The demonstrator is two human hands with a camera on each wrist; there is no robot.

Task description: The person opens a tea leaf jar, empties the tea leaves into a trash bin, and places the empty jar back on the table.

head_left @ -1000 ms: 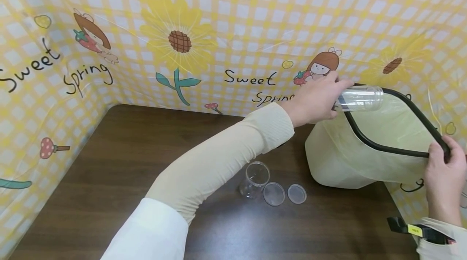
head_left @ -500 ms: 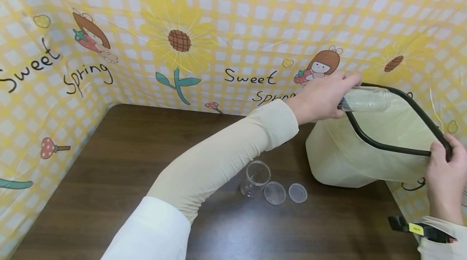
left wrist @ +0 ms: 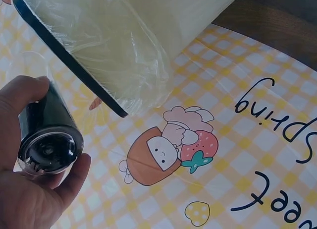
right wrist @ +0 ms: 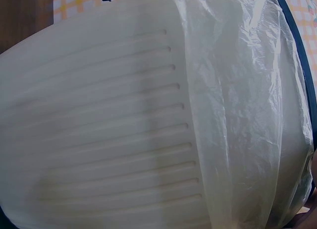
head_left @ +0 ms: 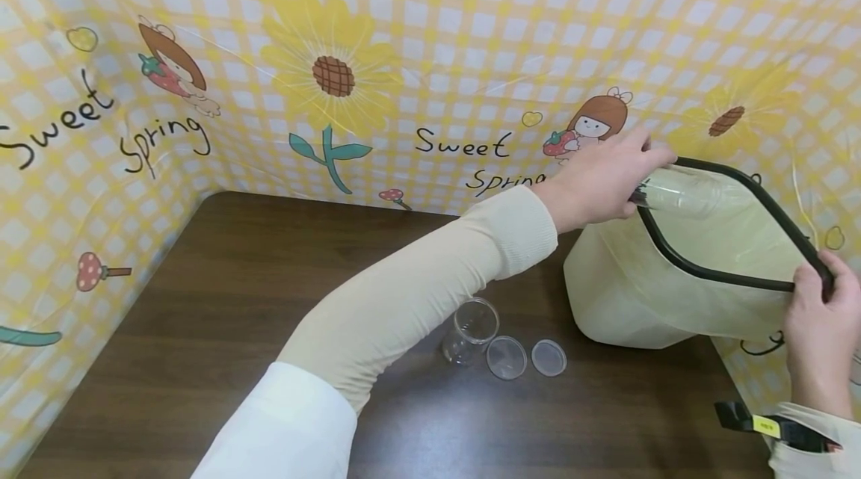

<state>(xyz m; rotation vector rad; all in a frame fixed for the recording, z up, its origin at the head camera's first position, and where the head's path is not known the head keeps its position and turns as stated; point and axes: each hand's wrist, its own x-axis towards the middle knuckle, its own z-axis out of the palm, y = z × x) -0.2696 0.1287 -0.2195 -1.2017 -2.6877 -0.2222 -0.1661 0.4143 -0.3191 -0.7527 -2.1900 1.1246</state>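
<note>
My left hand (head_left: 605,176) grips a clear plastic jar (head_left: 682,193) by its base end. The jar lies tilted over the opening of a pale trash bin (head_left: 625,300), its mouth end pointing into the bin. Something dark fills the base end of the jar (left wrist: 49,135) in the left wrist view; I cannot tell what it is. On the right, my right hand (head_left: 824,322) holds the bin's black rim, thumb and fingers on either side of it. A thin translucent bag (right wrist: 233,110) lines the bin and folds over its outside. The bin leans toward me.
A second clear jar (head_left: 471,329) stands lidless on the brown table (head_left: 269,277), partly behind the left sleeve. Two round clear lids (head_left: 507,358) lie beside it. A yellow checked cloth (head_left: 430,53) covers the walls at the back and sides.
My left hand has moved slightly right, and the jar's mouth end has dipped further into the bin. The right hand keeps its grip on the rim.
</note>
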